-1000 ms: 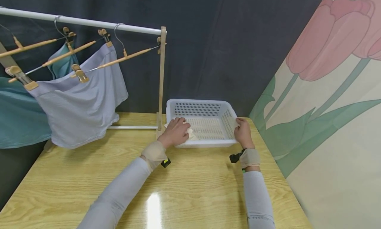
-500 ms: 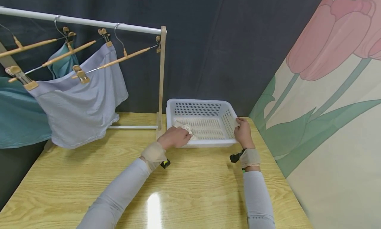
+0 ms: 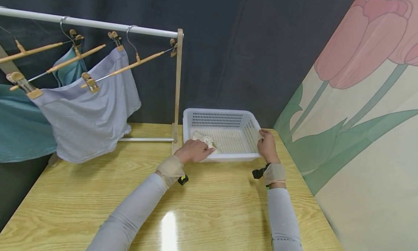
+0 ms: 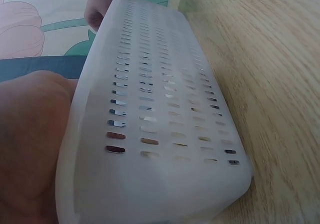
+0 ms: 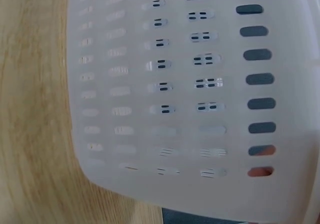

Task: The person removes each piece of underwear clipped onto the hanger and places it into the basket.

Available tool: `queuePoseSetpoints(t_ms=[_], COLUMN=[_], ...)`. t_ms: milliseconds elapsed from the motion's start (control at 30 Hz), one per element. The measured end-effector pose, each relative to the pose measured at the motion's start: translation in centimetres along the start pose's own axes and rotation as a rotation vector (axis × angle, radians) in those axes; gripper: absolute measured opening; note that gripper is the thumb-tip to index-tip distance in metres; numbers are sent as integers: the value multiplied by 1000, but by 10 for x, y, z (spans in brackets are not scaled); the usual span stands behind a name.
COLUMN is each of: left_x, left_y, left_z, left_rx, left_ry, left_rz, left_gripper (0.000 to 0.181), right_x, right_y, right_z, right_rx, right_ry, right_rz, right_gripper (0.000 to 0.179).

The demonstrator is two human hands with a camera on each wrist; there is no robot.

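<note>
A white perforated plastic basket (image 3: 225, 156) sits at the back of the table, against the dark curtain. My left hand (image 3: 194, 150) reaches over its near-left rim, fingers curled down on a small bunched cream cloth (image 3: 206, 139) inside. The left fingertips are hidden behind the hand and rim. In the left wrist view, that hand (image 4: 32, 139) lies along the rim beside the slotted basket wall (image 4: 160, 184). My right hand (image 3: 267, 146) grips the basket's right rim. The right wrist view shows mostly the basket's outer wall (image 5: 200, 139), with slivers of finger behind the slots.
Left of the basket stands a rack with a white rail (image 3: 98, 25) and wooden post (image 3: 177, 87). Clip hangers hold lavender shorts (image 3: 98, 113) and teal garments (image 3: 23, 124); the nearest hanger (image 3: 137, 63) is bare. A tulip-patterned panel (image 3: 365, 109) borders the wooden table (image 3: 222, 207) on the right.
My left hand goes from lying spread over the cloth to curled fingers, with the cloth bunched up and shifted slightly right. The right hand keeps its grip on the rim.
</note>
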State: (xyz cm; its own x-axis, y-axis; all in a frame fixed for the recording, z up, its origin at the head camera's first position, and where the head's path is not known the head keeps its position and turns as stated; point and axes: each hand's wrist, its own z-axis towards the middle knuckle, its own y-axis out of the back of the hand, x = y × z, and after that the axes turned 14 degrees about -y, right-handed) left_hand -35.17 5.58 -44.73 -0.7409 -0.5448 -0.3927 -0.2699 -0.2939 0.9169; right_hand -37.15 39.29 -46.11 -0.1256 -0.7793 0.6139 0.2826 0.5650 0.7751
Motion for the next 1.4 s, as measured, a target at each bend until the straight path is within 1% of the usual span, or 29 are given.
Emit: queuePoseSetpoints(t_ms=[67, 133, 333, 433, 567, 633, 733, 900, 1033, 1100, 1167, 1233, 1333, 1400], left_x=[0, 0, -8, -13, -19, -21, -24, -28, -27, -23, -17, -11, -5, -4], left_y=[0, 0, 0, -1, 4, 9, 20, 39, 54, 62, 72, 81, 96, 106], left_z=[-2, -5, -18, -27, -45, -55, -71, -98, -118, -127, -136, -144, -158, -167], left_rx=[-27, -63, -185, -235, -302, -349, -434, -545, -620, -679, -751, -837, -987, -1100], left_ry=[-19, -54, -209, -266, -305, -313, -324, -338, -347, -344, -335, -317, -280, -245], left_rz=[-3, -5, 27, 22, 18, 27, 38, 75, 82, 74, 65, 56, 60, 72], left_gripper=[52, 51, 34, 31, 27, 24, 19, 12, 15, 20, 22, 21, 20, 19], right_x=[1, 2, -2, -7, -14, -14, -9, 6, 17, 26, 38, 54, 78, 93], right_y=[0, -1, 3, 6, 8, 9, 10, 7, -1, -5, -7, -9, -13, -17], right_z=[0, 1, 2, 2, 4, 7, 14, 23, 24, 23, 21, 20, 20, 20], right_rx=[3, 5, 3, 0, -26, -38, -42, -13, -2, 14, 45, 83, 133, 156], right_ry=[2, 9, 7, -4, 20, 44, 66, 42, 44, 69, 98, 119, 138, 149], right_rz=[6, 9, -12, -16, -37, -51, -65, -105, -136, -133, -122, -115, -121, -123], right_gripper=[49, 49, 49, 49, 48, 47, 46, 48, 48, 48, 48, 47, 48, 48])
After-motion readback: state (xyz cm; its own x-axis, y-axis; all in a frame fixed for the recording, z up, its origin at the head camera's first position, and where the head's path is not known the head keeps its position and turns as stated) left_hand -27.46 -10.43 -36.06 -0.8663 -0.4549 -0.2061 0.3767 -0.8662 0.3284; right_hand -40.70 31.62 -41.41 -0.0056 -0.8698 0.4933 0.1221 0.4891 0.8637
